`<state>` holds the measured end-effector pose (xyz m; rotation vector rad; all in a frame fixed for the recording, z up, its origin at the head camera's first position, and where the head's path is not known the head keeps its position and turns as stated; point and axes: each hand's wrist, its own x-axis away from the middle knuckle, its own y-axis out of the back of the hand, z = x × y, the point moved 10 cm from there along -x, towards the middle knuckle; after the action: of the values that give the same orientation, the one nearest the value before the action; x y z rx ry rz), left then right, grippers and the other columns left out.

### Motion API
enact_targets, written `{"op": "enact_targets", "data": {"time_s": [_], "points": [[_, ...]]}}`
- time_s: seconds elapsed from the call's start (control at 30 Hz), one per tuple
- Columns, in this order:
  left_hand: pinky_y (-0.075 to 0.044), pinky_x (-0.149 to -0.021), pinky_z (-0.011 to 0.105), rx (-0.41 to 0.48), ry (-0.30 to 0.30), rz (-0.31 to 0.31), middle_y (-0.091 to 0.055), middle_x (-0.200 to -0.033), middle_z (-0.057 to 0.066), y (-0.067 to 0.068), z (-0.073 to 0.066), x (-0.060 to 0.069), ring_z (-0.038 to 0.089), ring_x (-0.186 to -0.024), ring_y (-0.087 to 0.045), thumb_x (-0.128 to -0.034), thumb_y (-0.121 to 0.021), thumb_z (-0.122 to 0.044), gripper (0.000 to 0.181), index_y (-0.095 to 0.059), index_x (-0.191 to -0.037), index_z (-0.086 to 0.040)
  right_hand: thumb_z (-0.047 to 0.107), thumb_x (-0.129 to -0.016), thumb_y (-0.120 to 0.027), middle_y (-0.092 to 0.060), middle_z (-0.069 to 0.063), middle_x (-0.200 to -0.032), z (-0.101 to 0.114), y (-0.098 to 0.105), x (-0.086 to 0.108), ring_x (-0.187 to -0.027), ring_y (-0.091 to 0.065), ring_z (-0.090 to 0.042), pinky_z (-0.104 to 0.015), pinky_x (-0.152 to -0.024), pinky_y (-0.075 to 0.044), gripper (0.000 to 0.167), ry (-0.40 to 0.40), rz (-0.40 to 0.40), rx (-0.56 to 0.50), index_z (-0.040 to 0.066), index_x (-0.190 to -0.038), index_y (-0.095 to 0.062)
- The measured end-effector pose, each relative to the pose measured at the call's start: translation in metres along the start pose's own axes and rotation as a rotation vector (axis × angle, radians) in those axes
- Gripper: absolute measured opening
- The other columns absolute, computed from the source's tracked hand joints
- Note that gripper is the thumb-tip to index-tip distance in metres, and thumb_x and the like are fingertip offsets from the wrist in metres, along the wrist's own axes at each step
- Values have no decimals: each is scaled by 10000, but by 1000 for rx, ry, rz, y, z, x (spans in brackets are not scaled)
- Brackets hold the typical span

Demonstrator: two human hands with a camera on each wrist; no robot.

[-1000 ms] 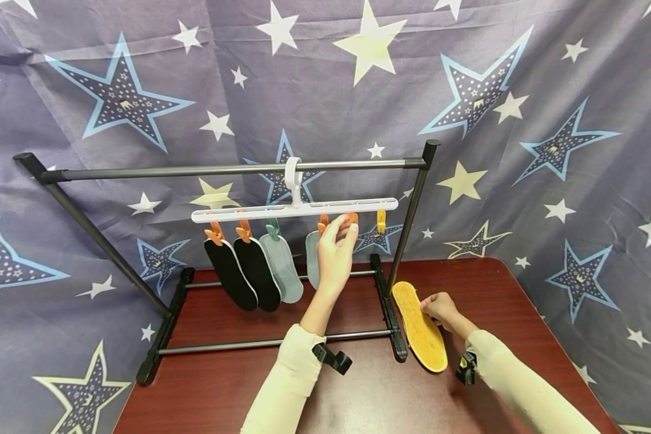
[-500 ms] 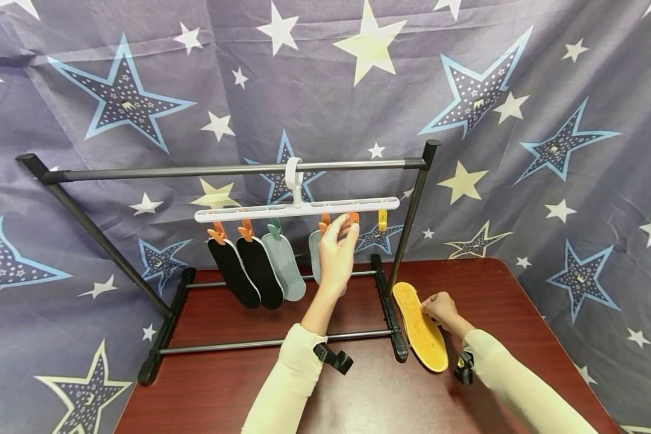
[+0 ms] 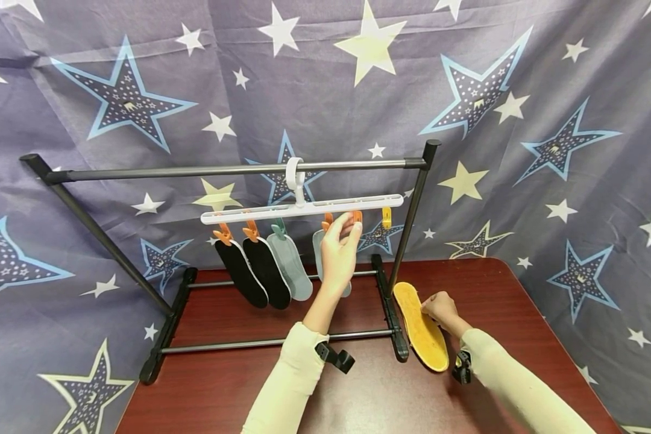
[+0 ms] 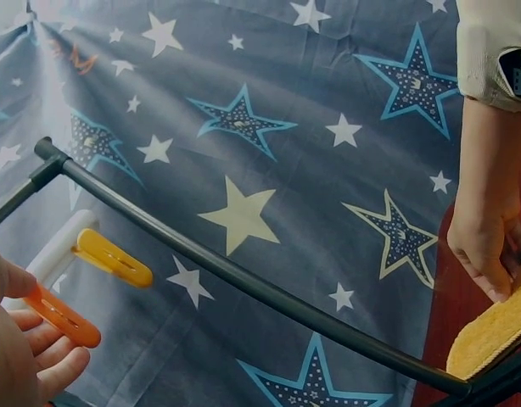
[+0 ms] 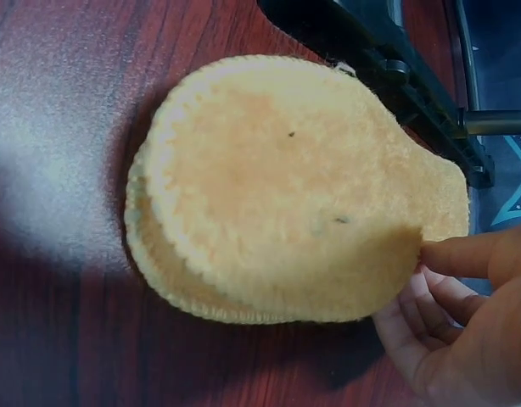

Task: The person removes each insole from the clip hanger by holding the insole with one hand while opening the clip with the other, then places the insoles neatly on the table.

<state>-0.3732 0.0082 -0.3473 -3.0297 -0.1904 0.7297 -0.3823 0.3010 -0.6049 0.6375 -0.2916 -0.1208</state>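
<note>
1. Hanger [image 3: 304,209], black insoles [image 3: 267,274] and left hand [image 3: 339,256] sit slightly further right than in the earlier frames, nearer the right post [image 3: 410,211]; right hand [image 3: 440,307] and yellow insole [image 3: 420,328] keep nearly the same place.
2. Left hand pinches the orange clip [image 4: 70,318] between thumb and fingers; right hand pinches the yellow insole by its side edge; a lower insole [image 5: 161,270] lies beneath, slightly offset; whether the pinch takes one or both, I cannot tell.
3. Yellow insole lies on the table [image 3: 358,398], just beside the rack foot [image 3: 398,343]; orange clip is near the hanger's right end, well apart from it.
4. For good handling, I judge, the left pinch should stay light and level, since one hook [image 3: 293,175] carries the hanger and a tug may swing it; whether the clip's mouth gapes cannot be seen; the right pinch should stay near an end of the insole, so that end can lead.
5. Right post and foot stand between insole and clip; a path in front of the post looks safest; yellow clip [image 3: 387,217] hangs between orange clip and post, and a grey insole [image 3: 318,250] hangs behind the left hand; wider room lies toward the table's near side.
</note>
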Motion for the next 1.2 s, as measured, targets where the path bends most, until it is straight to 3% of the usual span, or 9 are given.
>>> {"op": "enact_targets", "data": {"time_s": [0.73, 1.2], "points": [[-564, -998, 470, 12, -22, -13, -677, -1261, 213, 0, -3, 0, 337, -1176, -653, -992, -654, -147, 356, -646, -1312, 7, 3, -808, -632, -612, -44, -627, -4, 0, -1, -561, -552, -171, -305, -489, -517, 112, -29, 3, 14, -56, -800, -727], [-566, -994, 475, 3, -4, -7, -681, -1248, 209, 1, -3, 2, 334, -1150, -667, -989, -646, -146, 357, -648, -1316, -1, 21, -860, -633, -667, -92, -713, -7, 0, 0, -636, -596, -190, -342, -549, -570, 145, -60, 32, -8, -87, -884, -726]]}}
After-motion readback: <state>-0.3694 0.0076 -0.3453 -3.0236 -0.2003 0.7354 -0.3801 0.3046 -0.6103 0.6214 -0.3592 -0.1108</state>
